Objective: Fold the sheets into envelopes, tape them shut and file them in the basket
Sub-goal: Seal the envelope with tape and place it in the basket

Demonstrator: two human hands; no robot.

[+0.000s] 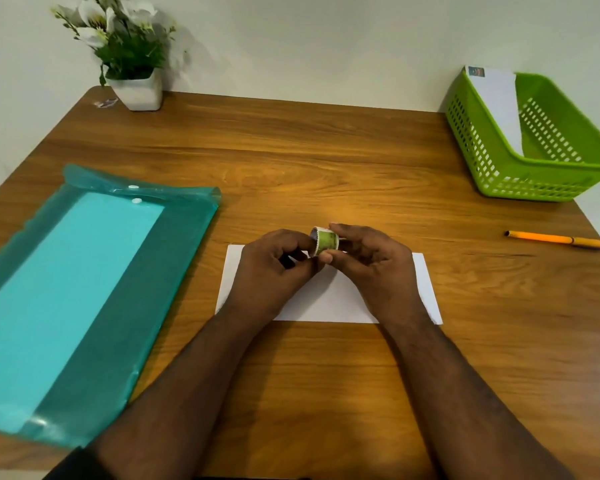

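A folded white envelope [326,299] lies flat on the wooden table [291,150], partly under my hands. Above it, both hands hold a small green stamp-like sticker [326,241] with a scalloped white edge. My left hand [274,268] pinches its left side between thumb and fingers. My right hand [371,258] pinches its right side. A green plastic basket [499,168] stands at the far right, with one white envelope [499,105] bearing a stamp leaning inside it.
A teal plastic folder [84,289] holding light sheets lies on the left. An orange pen [556,239] rests to the right of the envelope. A white pot of flowers [137,91] stands at the back left, with a small scrap [105,103] beside it.
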